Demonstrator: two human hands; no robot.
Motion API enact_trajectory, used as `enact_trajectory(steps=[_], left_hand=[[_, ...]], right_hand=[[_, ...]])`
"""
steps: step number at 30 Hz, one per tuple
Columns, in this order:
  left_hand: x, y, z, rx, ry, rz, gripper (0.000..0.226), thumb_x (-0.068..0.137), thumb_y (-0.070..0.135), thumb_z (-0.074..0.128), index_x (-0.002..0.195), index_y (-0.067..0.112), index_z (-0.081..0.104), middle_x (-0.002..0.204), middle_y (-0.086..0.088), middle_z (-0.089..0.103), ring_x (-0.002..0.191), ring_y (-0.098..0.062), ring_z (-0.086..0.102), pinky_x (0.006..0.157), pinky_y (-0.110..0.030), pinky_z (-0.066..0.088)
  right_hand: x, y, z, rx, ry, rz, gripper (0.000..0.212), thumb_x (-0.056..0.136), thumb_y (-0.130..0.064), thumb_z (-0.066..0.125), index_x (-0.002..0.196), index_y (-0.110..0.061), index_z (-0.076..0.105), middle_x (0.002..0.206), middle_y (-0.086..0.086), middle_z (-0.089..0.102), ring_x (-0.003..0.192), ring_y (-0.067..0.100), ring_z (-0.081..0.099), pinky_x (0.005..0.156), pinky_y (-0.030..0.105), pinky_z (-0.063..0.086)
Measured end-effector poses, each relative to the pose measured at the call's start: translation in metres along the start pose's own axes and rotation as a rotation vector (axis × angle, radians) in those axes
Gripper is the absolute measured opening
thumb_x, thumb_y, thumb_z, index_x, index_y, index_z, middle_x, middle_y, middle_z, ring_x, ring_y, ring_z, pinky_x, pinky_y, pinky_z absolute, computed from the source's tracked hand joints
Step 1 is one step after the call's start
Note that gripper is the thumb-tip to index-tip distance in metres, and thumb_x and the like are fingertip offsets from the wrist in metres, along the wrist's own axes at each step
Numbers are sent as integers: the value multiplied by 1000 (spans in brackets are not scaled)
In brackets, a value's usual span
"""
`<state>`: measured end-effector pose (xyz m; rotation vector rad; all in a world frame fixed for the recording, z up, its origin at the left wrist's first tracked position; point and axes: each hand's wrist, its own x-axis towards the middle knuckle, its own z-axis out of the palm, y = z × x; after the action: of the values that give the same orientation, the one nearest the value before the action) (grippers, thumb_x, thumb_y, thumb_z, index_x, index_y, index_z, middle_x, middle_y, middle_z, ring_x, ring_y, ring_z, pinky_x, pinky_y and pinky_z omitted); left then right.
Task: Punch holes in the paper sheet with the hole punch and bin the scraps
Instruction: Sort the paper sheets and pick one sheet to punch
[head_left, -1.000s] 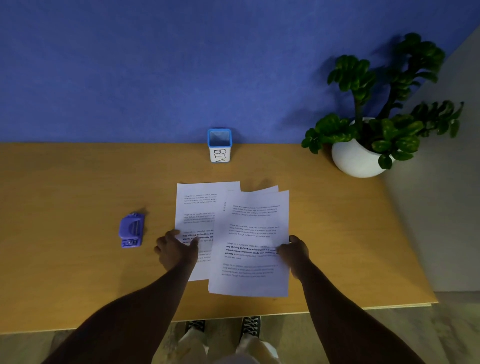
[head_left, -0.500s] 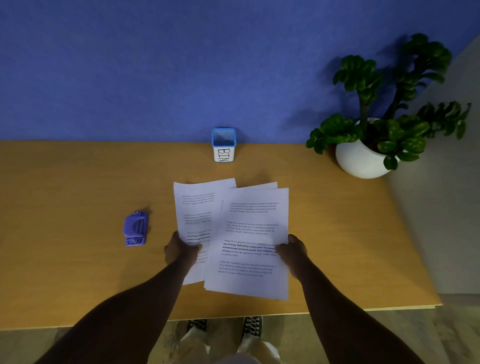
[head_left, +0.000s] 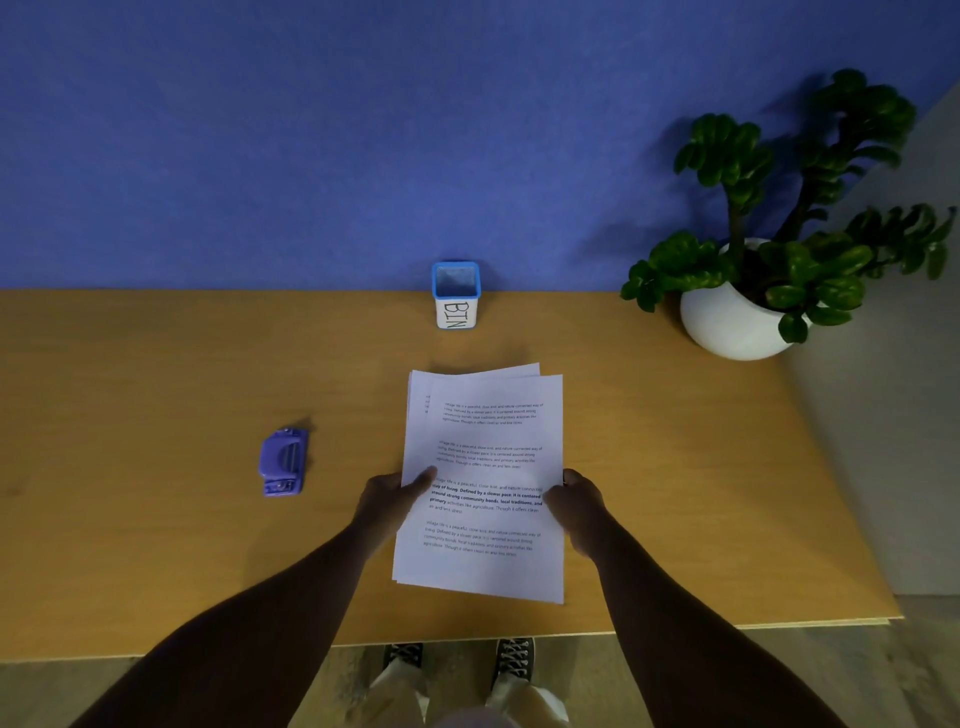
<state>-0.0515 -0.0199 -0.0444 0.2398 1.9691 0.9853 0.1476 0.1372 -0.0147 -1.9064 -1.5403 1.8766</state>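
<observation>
Left hand (head_left: 387, 496) and right hand (head_left: 574, 496) grip the opposite side edges of a small stack of printed sheets (head_left: 485, 483), left thumb on top, holding it over the middle of the desk (head_left: 156, 395). Punch (head_left: 283, 461) lies on the desk well left of the stack. Bin (head_left: 456, 295) stands beyond it, at the blue wall (head_left: 311, 130). Potted plant (head_left: 763, 270) occupies the far right corner.
</observation>
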Motion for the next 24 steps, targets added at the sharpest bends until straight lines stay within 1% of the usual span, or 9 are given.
enact_trajectory(steps=[2,4,6,9,12,15,19,21,24], left_hand=[[-1,3,1,-42,-65,11,23,77,37,82,90,19,75,72,14,76,70,-6,75,53,-15,54],[-2,7,2,-31,-174,-7,26,77,33,84,96,20,73,76,14,77,71,-6,75,56,-18,57],[-2,11,4,-11,-278,-36,33,80,31,81,108,17,71,95,5,78,88,-18,75,73,-32,61],[-1,16,7,-15,-358,-77,28,88,23,73,114,17,68,111,-5,75,103,-29,71,96,-49,54],[1,17,7,-35,-369,-112,24,90,16,69,114,17,68,107,-5,76,100,-29,71,92,-48,55],[4,16,4,-126,-369,-156,26,89,13,70,115,12,70,104,-7,78,98,-30,73,84,-43,56],[6,19,-2,-261,-416,-235,30,86,11,71,116,6,69,109,-14,76,92,-33,75,79,-40,56],[5,20,-5,-300,-468,-277,34,84,14,72,118,9,69,111,-14,76,93,-33,75,78,-40,57],[2,22,-9,-294,-540,-286,39,83,17,74,121,10,68,120,-16,72,103,-37,70,87,-46,56]], right_hand=[[0,0,-1,1,-3,18,36,82,3,41,107,-12,61,98,7,67,85,25,63,62,27,51],[0,0,-2,-3,-19,37,34,82,2,42,106,-14,60,99,7,67,87,26,64,63,29,54],[-1,-1,-3,-15,-41,61,31,83,1,44,103,-17,60,98,6,67,86,25,65,62,29,54],[2,1,-4,-2,-51,82,28,83,0,45,101,-14,60,97,8,67,86,26,65,64,29,54],[8,5,-4,-4,-29,92,24,86,0,51,108,-5,60,103,12,66,88,26,62,74,33,52],[8,8,-5,-160,30,66,24,86,-11,60,107,-2,63,90,8,66,83,26,64,71,35,54],[4,11,-10,-358,103,74,47,88,-40,60,113,0,63,107,15,69,95,31,66,74,36,53],[7,13,-12,-245,89,114,54,88,-43,62,117,3,60,110,15,66,97,31,65,77,36,53],[5,10,-13,-15,26,147,46,87,-32,70,117,1,60,108,15,66,95,33,65,85,41,55]])
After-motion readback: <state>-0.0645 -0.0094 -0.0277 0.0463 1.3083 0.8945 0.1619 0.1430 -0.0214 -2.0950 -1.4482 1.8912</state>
